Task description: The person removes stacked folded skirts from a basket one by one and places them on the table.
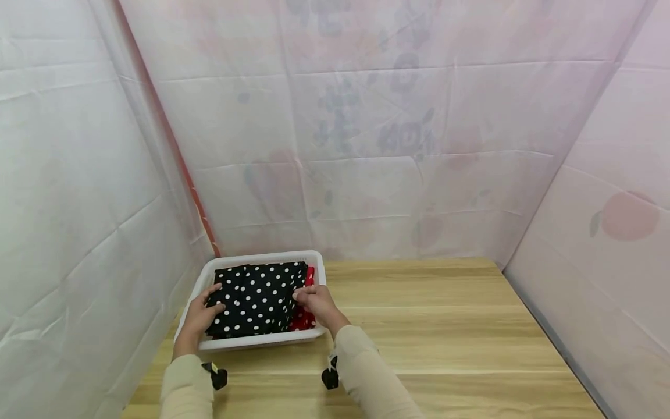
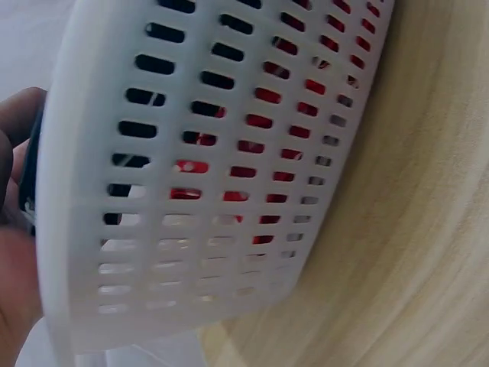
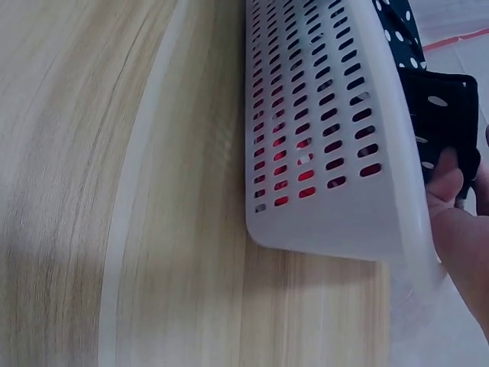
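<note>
- The folded black polka-dot cloth [image 1: 262,298] lies inside the white basket [image 1: 262,340], directly between the two hands, its longer side running from one hand toward the other.
- Left hand [image 1: 198,317]: at the cloth's left edge, thumb and forefinger spread apart and touching its top. Whether the other fingers curl under it I cannot tell; the basket's side hides most of them in the left wrist view.
- Right hand [image 1: 319,304]: pinches the cloth's right edge between thumb and fingertips, just above the basket's right rim; the right wrist view shows a dark corner raised there.
- Key relation: the hands stand at opposite ends of the cloth's long axis, so neither is clearly nearer; the span between them follows that axis.
- A red polka-dot cloth [image 1: 302,319] shows from under the black one beside the right hand, and red also appears through the basket's slots.
- The basket sits on the wood-grain table [image 1: 445,337], its long side likewise running from left hand to right.
- Pale printed sheeting [image 1: 366,116] rises beyond both hands.
</note>
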### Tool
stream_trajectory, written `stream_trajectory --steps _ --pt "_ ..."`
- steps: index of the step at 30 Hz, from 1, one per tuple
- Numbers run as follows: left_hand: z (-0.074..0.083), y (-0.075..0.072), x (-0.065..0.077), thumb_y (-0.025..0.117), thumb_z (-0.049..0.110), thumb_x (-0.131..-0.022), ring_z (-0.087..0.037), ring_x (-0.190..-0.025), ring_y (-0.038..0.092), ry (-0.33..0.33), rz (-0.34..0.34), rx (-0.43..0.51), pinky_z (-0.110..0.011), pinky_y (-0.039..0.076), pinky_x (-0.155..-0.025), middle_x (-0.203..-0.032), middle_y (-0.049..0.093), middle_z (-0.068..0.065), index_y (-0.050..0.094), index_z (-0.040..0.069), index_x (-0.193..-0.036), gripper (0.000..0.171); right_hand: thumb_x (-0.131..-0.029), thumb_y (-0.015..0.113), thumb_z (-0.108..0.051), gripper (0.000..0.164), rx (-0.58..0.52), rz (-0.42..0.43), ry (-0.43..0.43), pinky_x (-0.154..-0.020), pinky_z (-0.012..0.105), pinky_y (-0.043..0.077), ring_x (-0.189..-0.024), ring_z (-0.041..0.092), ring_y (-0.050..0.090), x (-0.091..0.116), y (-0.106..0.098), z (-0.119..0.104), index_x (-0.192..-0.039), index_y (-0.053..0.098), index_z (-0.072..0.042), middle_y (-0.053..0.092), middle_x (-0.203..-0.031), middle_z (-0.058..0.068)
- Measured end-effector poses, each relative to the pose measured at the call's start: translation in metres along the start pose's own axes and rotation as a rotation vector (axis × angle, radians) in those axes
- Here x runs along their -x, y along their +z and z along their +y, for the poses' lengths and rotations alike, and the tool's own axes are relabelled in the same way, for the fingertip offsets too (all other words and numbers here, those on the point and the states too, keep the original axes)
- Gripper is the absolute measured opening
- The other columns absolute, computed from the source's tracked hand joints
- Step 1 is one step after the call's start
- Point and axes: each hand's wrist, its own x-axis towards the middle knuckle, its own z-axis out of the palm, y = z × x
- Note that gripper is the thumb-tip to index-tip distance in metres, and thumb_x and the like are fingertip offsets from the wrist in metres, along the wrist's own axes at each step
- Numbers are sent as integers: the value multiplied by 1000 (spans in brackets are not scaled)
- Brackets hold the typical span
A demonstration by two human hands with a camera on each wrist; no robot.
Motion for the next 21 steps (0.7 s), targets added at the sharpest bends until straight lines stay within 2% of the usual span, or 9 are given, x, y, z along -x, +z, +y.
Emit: stream_trajectory --steps 4,7,10,13,16,19,21 --pt "7 -5 4 54 -3 -86 -36 -118 40 5 18 19 -41 41 -89 -143 30 -24 34 5 -143 61 -84 66 -5 17 -23 31 -1 -79 41 50 -83 17 59 0 2 -4 -97 65 5 63 -94 8" --pt "13 -5 6 54 -3 -86 -36 -119 38 5 15 36 -42 38 -92 -143 29 -24 35 6 -143 61 -81 61 3 25 -63 24 -3 -68 36 51 -73 15 55 0 -2 -4 -106 60 6 58 -94 9" --pt "18 -3 7 55 -4 -86 -35 -121 36 15 10 57 -44 36 -94 -145 27 -23 36 7 -143 60 -78 54 9 43 -110 -22 -5 -60 30 46 -71 16 51 0 -8 -4 -121 52 5 52 -97 13" --pt "25 1 7 55 -5 -85 -34 -122 35 40 15 75 -45 35 -95 -145 28 -22 37 7 -142 61 -77 49 10 53 -113 -84 -10 -59 27 42 -73 18 48 1 -17 -8 -129 49 1 49 -104 15" --pt "32 6 7 55 -5 -85 -34 -121 36 65 24 95 -45 36 -95 -145 29 -21 38 7 -141 61 -77 48 9 54 -82 -138 -41 -57 25 38 -72 17 44 2 -27 -14 -130 51 -2 47 -109 14" --pt "39 9 8 55 -5 -85 -35 -121 37 76 24 121 -45 37 -94 -146 28 -19 39 8 -141 60 -78 50 7 51 -67 -168 -111 -58 24 42 -70 15 46 4 -34 -19 -128 53 -1 47 -113 15" --pt "44 13 7 56 -5 -85 -34 -121 37 82 13 140 -43 39 -92 -147 27 -17 39 9 -142 61 -80 52 7 49 -68 -157 -136 -61 25 46 -72 15 49 5 -39 -21 -128 52 1 46 -119 18"
